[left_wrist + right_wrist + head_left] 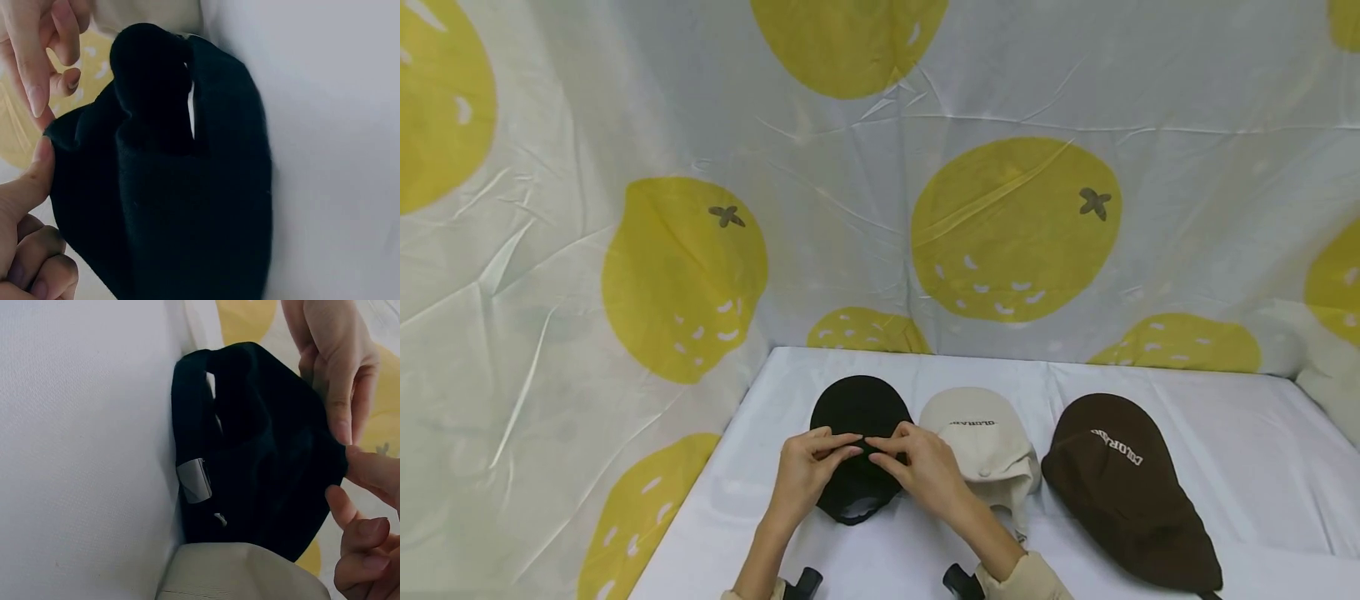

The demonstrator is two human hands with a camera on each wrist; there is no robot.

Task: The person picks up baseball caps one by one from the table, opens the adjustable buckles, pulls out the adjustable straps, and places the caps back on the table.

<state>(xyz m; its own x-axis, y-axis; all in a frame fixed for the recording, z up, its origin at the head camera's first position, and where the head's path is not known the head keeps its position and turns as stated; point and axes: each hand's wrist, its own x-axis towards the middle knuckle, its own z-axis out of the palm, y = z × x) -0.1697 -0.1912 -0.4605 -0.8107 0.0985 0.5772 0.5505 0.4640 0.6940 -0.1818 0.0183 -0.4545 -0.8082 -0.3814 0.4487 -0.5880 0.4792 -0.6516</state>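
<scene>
A black cap (859, 404) sits on the white-covered table, its back opening and strap towards me. My left hand (805, 467) and right hand (927, 468) meet at the top of its crown, each pinching the fabric between thumb and index finger, fingertips almost together. In the left wrist view the black cap (194, 219) shows its back opening, with the left hand (31, 244) at the crown's tip. A silver buckle (195, 481) lies on the strap in the right wrist view, where the right hand (369, 550) is at the crown.
Just right of the black cap stands a cream cap (973, 417) with lettering, its strap hanging towards me. Farther right lies a brown cap (1120, 492) with white lettering. A lemon-print cloth (850, 250) hangs behind and to the left of the table (1262, 467).
</scene>
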